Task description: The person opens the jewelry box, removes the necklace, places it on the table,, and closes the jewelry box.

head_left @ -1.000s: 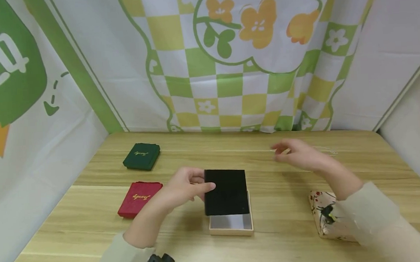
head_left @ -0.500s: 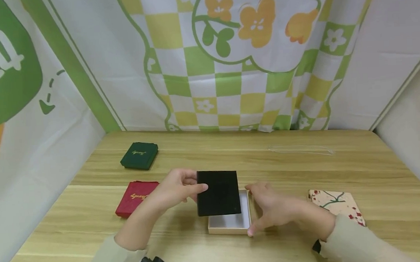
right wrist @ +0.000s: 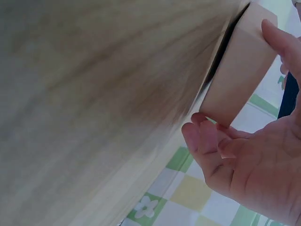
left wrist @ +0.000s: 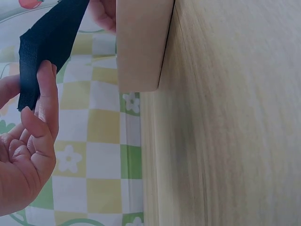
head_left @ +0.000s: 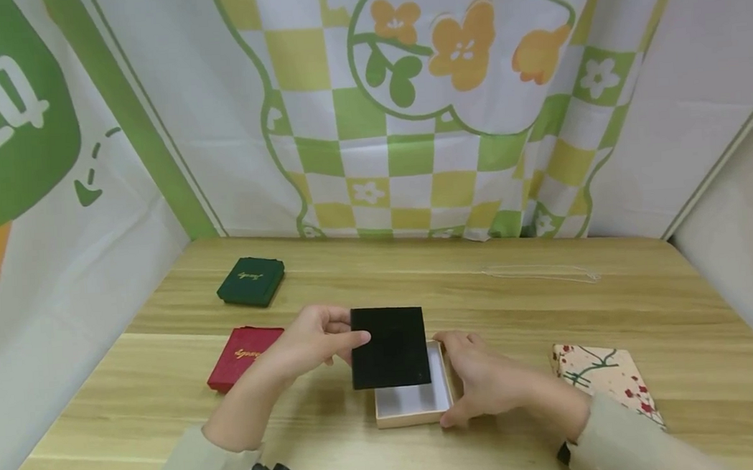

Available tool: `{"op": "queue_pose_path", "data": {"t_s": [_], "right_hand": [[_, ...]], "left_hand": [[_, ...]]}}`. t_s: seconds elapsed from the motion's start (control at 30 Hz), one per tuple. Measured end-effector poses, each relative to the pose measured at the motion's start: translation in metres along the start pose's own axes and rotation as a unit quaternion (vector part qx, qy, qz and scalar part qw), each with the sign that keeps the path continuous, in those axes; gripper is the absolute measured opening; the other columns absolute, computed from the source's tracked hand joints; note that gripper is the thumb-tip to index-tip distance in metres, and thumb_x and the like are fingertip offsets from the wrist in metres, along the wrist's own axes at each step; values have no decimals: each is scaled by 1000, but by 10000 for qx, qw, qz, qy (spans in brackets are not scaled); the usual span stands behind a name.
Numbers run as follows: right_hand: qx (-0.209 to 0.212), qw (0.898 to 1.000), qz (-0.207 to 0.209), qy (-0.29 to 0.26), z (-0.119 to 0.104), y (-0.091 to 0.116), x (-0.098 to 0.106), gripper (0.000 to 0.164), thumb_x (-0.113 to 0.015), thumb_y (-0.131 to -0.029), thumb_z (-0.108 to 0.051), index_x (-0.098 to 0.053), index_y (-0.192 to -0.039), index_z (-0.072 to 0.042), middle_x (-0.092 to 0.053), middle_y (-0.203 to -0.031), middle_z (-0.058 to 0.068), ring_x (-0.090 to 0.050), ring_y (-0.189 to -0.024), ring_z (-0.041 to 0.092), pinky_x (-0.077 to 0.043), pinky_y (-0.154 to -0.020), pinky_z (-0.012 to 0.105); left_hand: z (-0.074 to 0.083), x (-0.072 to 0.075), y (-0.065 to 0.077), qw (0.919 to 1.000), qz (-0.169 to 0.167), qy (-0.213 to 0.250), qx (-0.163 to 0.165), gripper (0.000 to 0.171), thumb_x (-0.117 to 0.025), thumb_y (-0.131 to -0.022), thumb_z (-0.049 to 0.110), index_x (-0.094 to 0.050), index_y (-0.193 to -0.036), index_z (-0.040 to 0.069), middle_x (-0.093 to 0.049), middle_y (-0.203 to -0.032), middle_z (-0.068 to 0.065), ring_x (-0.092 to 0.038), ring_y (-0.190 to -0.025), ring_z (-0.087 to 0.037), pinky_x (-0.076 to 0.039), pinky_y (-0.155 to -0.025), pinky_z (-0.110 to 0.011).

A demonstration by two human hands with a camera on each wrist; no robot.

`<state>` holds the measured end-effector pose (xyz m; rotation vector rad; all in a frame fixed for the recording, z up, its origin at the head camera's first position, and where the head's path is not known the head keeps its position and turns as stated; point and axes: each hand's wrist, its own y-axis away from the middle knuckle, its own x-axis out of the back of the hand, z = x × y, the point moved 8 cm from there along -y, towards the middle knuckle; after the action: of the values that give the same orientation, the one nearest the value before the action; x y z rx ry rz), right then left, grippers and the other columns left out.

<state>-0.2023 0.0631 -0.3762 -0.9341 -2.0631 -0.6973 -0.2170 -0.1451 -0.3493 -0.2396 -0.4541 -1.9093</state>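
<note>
My left hand (head_left: 318,343) pinches the left edge of a flat black square pad (head_left: 390,348), thumb on top and fingers behind. The left wrist view shows the pad (left wrist: 51,40) to be thick, with a folded-down side. Beneath it sits a shallow cream box base (head_left: 414,421) with a white inside, partly covered by the pad in the head view. My right hand (head_left: 482,379) spans the right side of this box, thumb at the near corner and fingers at the far one. In the right wrist view, that grip on the box wall (right wrist: 242,66) shows up close.
A green jewelry box (head_left: 251,281) and a red jewelry box (head_left: 244,358) stand at the left. Toward the back right lies a thin silver chain necklace (head_left: 541,277). A cream floral-patterned box lid (head_left: 608,379) rests right of my right hand. Patterned curtain (head_left: 410,154) hangs behind the table.
My right hand has come from beside the necklace down to the box base and taken hold of its right side. My left hand has shifted the black pad slightly left.
</note>
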Motion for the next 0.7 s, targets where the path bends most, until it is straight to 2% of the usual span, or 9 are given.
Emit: {"op": "queue_pose_path", "data": {"t_s": [0.07,0.23,0.33,0.4,0.47,0.57,0.63,0.7], "right_hand": [[-1,9998,127,-131,1,0,2,107,-94,-62,-30,-34,-144,0,-47,-141,19,-39,-127,35,-40,-105,57],[58,9982,489,-344,1,0,10,108,-94,-61,-26,-33,-147,-3,-47,-145,16,-38,-134,37,-40,-106,58],[84,9968,699,-369,2,0,16,110,-94,-61,-27,-32,-149,-4,-47,-144,17,-44,-129,36,-44,-103,56],[49,9956,833,-432,3,1,20,112,-94,-61,-28,-30,-151,-4,-46,-145,18,-47,-126,36,-46,-101,54],[-5,9939,958,-548,4,1,24,114,-94,-62,-29,-28,-152,-7,-42,-148,19,-47,-127,38,-47,-100,54],[15,9912,1123,-699,4,2,28,114,-93,-63,-29,-26,-153,-9,-38,-151,19,-46,-129,40,-47,-100,56],[70,9897,1238,-709,2,2,31,113,-93,-63,-30,-26,-153,-10,-38,-151,18,-46,-130,39,-47,-99,57],[186,9883,1384,-619,-2,2,34,112,-93,-64,-29,-27,-152,-9,-40,-150,17,-46,-129,38,-47,-99,56]], "left_hand": [[0,0,0,10000,-1,4,-24,39,-70,-92,26,-41,-72,10,-61,-62,0,-70,-72,-22,-43,-62,-32],[3,0,1,9999,12,10,-121,36,-70,-93,24,-44,-74,8,-60,-61,-1,-70,-76,-31,-43,-61,-31],[5,2,2,9999,129,5,-38,29,-70,-92,26,-55,-87,2,-69,-77,-4,-71,-76,-25,-45,-63,-31],[8,5,3,9997,234,-29,-5,33,-71,-92,28,-60,-103,-1,-73,-93,-8,-71,-76,-20,-47,-65,-31],[12,6,3,9995,312,-96,-24,36,-70,-92,29,-60,-110,-1,-73,-104,-12,-71,-76,-18,-48,-67,-32],[20,5,1,9990,356,-238,-145,28,-70,-92,29,-58,-96,3,-73,-98,-10,-71,-75,-18,-48,-67,-33],[24,3,0,9986,370,-327,-212,30,-71,-92,28,-51,-85,6,-72,-88,-7,-70,-73,-19,-49,-67,-35],[27,2,0,9980,412,-403,-277,27,-71,-92,27,-53,-85,8,-71,-86,-5,-70,-73,-20,-51,-70,-37]]}}
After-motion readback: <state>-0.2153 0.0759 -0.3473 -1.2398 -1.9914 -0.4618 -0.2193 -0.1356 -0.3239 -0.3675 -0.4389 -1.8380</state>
